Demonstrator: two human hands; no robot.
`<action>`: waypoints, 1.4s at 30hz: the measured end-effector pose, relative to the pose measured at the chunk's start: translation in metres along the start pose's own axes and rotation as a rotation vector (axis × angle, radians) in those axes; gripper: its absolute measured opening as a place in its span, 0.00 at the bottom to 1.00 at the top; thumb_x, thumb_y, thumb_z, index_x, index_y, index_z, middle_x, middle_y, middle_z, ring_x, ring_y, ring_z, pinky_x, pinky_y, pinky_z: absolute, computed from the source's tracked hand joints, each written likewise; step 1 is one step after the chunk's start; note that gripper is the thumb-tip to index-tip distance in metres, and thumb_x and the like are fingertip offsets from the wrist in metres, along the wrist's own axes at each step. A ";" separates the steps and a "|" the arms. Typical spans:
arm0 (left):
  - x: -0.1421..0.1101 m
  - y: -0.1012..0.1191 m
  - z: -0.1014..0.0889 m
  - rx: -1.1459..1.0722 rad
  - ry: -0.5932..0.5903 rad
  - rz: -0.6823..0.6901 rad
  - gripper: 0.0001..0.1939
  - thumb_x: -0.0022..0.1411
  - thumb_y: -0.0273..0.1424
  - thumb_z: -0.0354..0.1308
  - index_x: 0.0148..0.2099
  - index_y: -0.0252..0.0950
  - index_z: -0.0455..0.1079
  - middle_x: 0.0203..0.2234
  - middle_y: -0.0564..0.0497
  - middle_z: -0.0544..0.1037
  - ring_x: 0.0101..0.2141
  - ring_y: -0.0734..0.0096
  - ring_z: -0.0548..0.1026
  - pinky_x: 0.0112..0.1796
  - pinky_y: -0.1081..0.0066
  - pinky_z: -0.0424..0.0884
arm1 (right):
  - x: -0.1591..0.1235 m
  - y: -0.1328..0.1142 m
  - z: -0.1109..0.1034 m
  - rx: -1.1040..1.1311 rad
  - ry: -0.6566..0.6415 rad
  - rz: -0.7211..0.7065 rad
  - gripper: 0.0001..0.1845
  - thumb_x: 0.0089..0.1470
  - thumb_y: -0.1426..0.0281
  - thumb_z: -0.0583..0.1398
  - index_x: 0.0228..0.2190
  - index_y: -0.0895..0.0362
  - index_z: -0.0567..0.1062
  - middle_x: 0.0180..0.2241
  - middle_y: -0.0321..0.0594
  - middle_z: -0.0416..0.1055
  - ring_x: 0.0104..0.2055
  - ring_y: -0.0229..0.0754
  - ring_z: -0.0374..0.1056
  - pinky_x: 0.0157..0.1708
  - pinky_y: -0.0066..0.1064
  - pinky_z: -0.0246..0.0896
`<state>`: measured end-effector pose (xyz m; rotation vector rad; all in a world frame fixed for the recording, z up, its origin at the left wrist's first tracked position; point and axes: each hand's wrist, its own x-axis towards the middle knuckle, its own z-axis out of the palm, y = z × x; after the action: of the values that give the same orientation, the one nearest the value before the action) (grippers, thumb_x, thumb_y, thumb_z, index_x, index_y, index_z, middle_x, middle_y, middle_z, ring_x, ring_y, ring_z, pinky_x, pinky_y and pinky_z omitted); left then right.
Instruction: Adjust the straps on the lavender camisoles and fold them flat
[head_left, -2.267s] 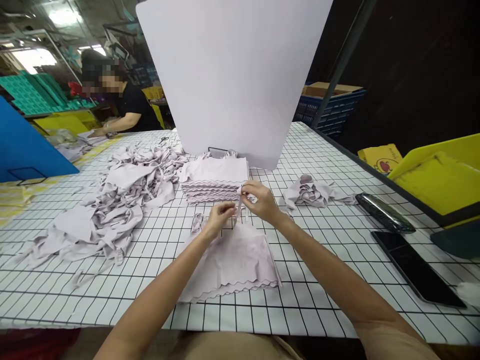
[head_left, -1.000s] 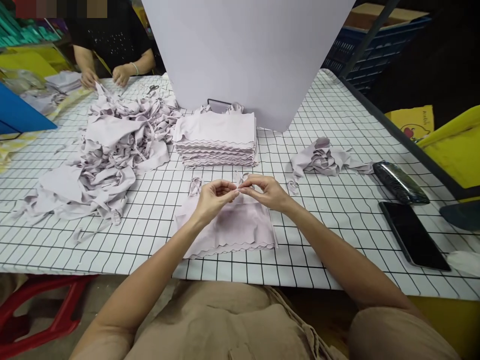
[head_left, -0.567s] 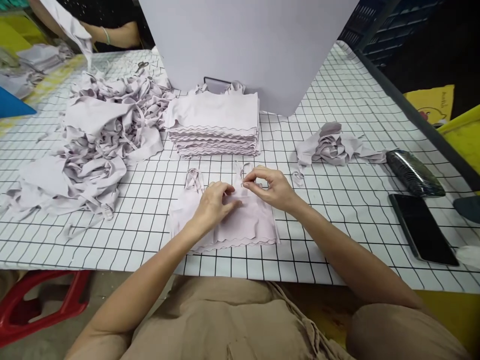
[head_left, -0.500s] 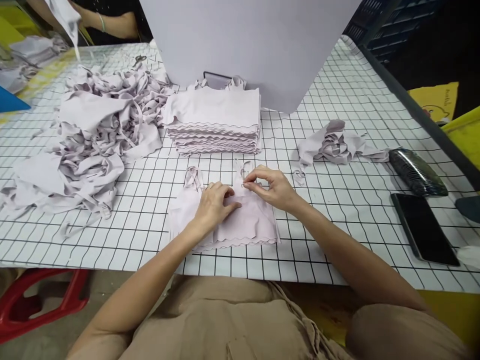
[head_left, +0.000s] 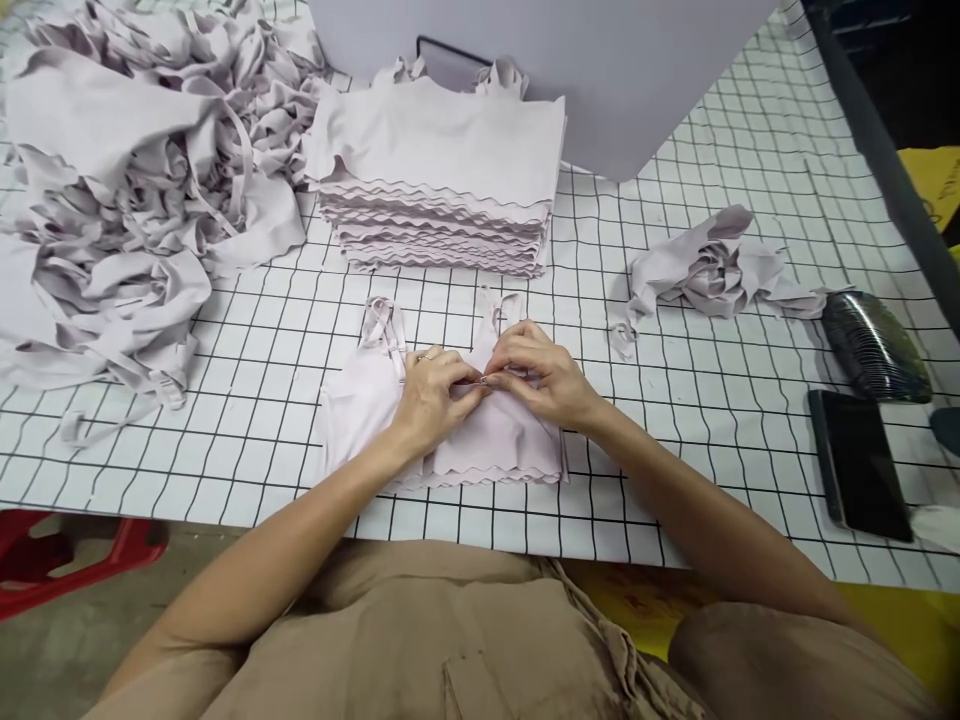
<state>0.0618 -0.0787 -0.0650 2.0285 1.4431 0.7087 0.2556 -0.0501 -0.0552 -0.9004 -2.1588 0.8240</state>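
Note:
A pale lilac camisole-style bra top with thin straps and a wavy hem lies flat on the table before me. My left hand rests on its middle, thumb and fingertips pinching the upper edge of the cloth. Close beside it, my right hand pinches the same edge, so the fingertips of both hands nearly meet. Any small thing between the fingers is too tiny to make out. Behind the garment stands a neat stack of like tops.
A loose heap of lilac garments covers the left. To the right are a crumpled garment, a dark glossy ridged object and a phone. A grey panel rises behind the stack. A red stool stands lower left.
My right hand has come down from the strap to the top's upper edge, beside my left hand, which now pinches too. The view has tilted down; the co-worker's arm has left it.

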 end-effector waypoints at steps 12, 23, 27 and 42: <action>0.000 0.001 0.000 -0.003 0.001 0.002 0.05 0.60 0.30 0.66 0.31 0.38 0.77 0.26 0.54 0.76 0.34 0.66 0.71 0.44 0.61 0.57 | 0.000 0.000 0.002 -0.049 0.024 -0.023 0.07 0.61 0.71 0.60 0.30 0.52 0.75 0.28 0.38 0.74 0.40 0.48 0.64 0.45 0.45 0.61; 0.000 0.000 0.000 0.001 -0.011 0.008 0.05 0.61 0.30 0.64 0.32 0.38 0.77 0.26 0.53 0.77 0.35 0.65 0.71 0.45 0.60 0.57 | -0.001 0.003 0.002 -0.067 0.007 -0.041 0.08 0.62 0.71 0.59 0.30 0.53 0.75 0.28 0.39 0.73 0.41 0.48 0.64 0.46 0.46 0.61; 0.001 0.000 0.000 0.006 0.002 0.016 0.06 0.61 0.30 0.65 0.30 0.38 0.76 0.25 0.53 0.77 0.34 0.66 0.70 0.44 0.60 0.57 | 0.000 0.001 0.003 -0.057 0.019 -0.047 0.07 0.62 0.71 0.59 0.31 0.53 0.75 0.28 0.39 0.73 0.41 0.47 0.63 0.46 0.45 0.61; 0.001 0.003 -0.003 0.013 -0.019 0.007 0.05 0.61 0.29 0.65 0.31 0.38 0.76 0.26 0.55 0.77 0.35 0.67 0.71 0.45 0.60 0.58 | -0.001 0.002 0.003 -0.020 0.009 -0.029 0.07 0.62 0.70 0.59 0.31 0.53 0.75 0.29 0.39 0.73 0.41 0.47 0.63 0.46 0.44 0.61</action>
<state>0.0625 -0.0785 -0.0605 2.0461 1.4340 0.6829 0.2548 -0.0501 -0.0586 -0.8793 -2.1708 0.7844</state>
